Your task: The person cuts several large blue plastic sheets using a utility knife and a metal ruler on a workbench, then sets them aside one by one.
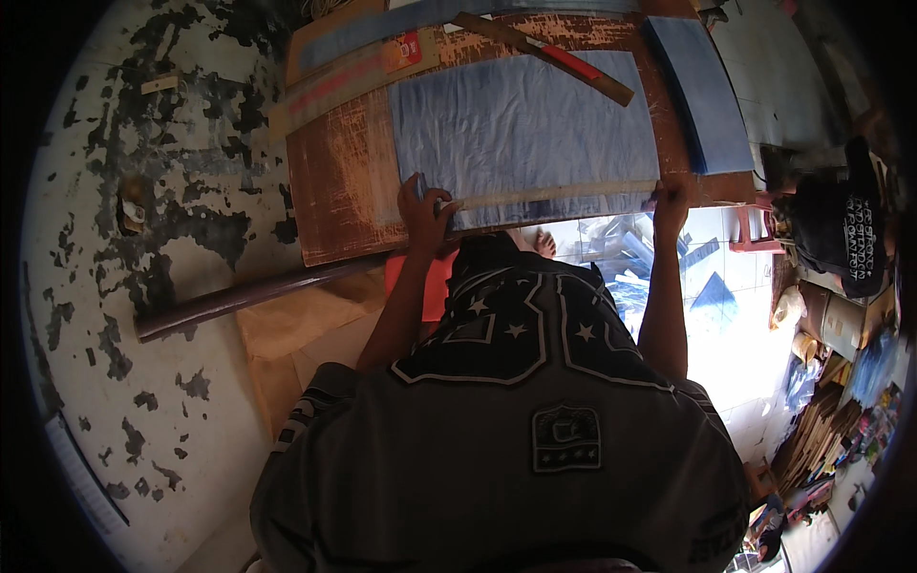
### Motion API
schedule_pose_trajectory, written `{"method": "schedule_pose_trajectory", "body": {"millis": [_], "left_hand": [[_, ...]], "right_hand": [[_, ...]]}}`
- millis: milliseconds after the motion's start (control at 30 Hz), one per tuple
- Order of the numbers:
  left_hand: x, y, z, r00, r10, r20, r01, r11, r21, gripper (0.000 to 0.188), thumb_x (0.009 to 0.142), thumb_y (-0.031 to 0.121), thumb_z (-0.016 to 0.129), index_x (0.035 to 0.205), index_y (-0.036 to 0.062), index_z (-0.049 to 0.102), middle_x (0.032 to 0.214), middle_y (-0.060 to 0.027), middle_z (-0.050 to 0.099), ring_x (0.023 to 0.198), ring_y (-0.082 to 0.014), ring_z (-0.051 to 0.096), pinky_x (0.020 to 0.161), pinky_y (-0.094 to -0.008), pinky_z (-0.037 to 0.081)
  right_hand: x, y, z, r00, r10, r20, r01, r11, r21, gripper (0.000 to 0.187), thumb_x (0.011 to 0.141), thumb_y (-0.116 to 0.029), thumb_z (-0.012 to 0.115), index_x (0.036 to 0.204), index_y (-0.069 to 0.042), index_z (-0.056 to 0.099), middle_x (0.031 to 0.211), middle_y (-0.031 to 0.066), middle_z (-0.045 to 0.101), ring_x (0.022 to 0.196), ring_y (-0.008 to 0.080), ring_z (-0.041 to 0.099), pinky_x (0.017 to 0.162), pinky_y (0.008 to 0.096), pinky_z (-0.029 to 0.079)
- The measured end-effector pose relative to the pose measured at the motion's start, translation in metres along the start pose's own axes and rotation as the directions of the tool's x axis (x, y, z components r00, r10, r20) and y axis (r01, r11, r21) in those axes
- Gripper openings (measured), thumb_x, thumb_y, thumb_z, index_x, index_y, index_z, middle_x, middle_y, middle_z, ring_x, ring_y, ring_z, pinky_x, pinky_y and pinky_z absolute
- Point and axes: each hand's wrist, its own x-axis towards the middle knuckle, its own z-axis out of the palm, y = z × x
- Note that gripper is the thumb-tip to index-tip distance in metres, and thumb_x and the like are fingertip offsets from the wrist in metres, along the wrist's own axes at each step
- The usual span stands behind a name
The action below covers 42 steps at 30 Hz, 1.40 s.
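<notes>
A wrinkled blue plastic sheet (525, 119) lies flat on the brown worktable (334, 162). Along its near edge runs a pale, narrow flat strip (564, 195), possibly a ruler. My left hand (425, 212) is at the strip's left end, its fingers curled at the near left corner of the sheet. Something small and dark shows between those fingers, too unclear to name. At the opposite end, my right hand (671, 202) is closed on the strip's end by the near right corner; its fingertips are partly hidden.
A wooden ruler with a red strip (564, 59) lies across the sheet's far edge. Stacked blue sheets (702, 95) are at the table's right, and a long translucent ruler (344, 86) lies at far left. A dark roll (258, 298) juts out below the table; blue scraps (626, 253) litter the floor.
</notes>
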Motion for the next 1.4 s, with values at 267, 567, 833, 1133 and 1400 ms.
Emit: {"method": "schedule_pose_trajectory", "body": {"millis": [267,567,833,1133,1400], "left_hand": [[0.002,0.001,0.003,1.000,0.012,-0.003,-0.012,1.000,0.013,0.024,0.075,0.025,0.082,0.091,0.0149,0.066,0.145,-0.0198,0.035,0.137,-0.0426,0.027,0.109,-0.0551,0.027],[0.007,-0.007,0.007,1.000,-0.005,0.027,0.004,1.000,0.030,0.052,0.076,0.039,0.080,0.120,0.0191,0.060,0.152,-0.0228,0.027,0.142,-0.0463,0.019,0.112,-0.0583,0.022],[0.010,-0.008,0.006,0.988,-0.049,0.146,0.032,0.992,0.120,0.084,0.076,0.047,0.077,0.149,0.0276,0.040,0.160,-0.0219,0.015,0.145,-0.0505,0.010,0.113,-0.0635,0.017],[0.012,-0.013,0.004,0.988,-0.085,0.132,0.076,0.994,0.072,0.095,0.072,0.036,0.084,0.152,0.0276,0.033,0.158,-0.0284,0.010,0.146,-0.0496,0.011,0.114,-0.0571,0.021],[0.023,-0.002,-0.007,0.908,-0.359,0.215,0.321,0.927,0.196,0.115,0.062,0.045,0.090,0.154,0.0284,0.024,0.143,-0.0334,0.024,0.131,-0.0504,0.030,0.108,-0.0558,0.031]], "right_hand": [[0.008,0.011,-0.001,1.000,-0.028,0.010,0.028,0.999,-0.031,0.031,0.089,-0.028,0.064,0.095,0.002,0.060,0.074,0.0138,0.065,0.069,0.0268,0.065,0.070,0.0410,0.049],[0.002,0.009,-0.002,0.999,-0.020,-0.030,0.021,0.998,0.058,0.027,0.089,-0.025,0.066,0.095,0.001,0.061,0.073,0.0109,0.063,0.068,0.0220,0.063,0.065,0.0368,0.049],[0.002,0.006,-0.002,0.999,-0.028,-0.030,0.028,1.000,-0.009,0.027,0.088,-0.021,0.065,0.093,0.005,0.059,0.084,0.0211,0.063,0.085,0.0375,0.062,0.078,0.0473,0.046],[-0.001,0.003,0.002,0.991,-0.100,-0.093,0.096,0.994,-0.047,0.031,0.088,-0.024,0.069,0.084,0.004,0.054,0.078,0.0197,0.058,0.074,0.0365,0.057,0.069,0.0475,0.044],[-0.013,0.001,-0.007,0.975,-0.180,-0.130,0.154,0.970,-0.189,0.029,0.085,-0.020,0.069,0.094,0.004,0.056,0.086,0.0224,0.064,0.084,0.0405,0.063,0.076,0.0471,0.048]]}}
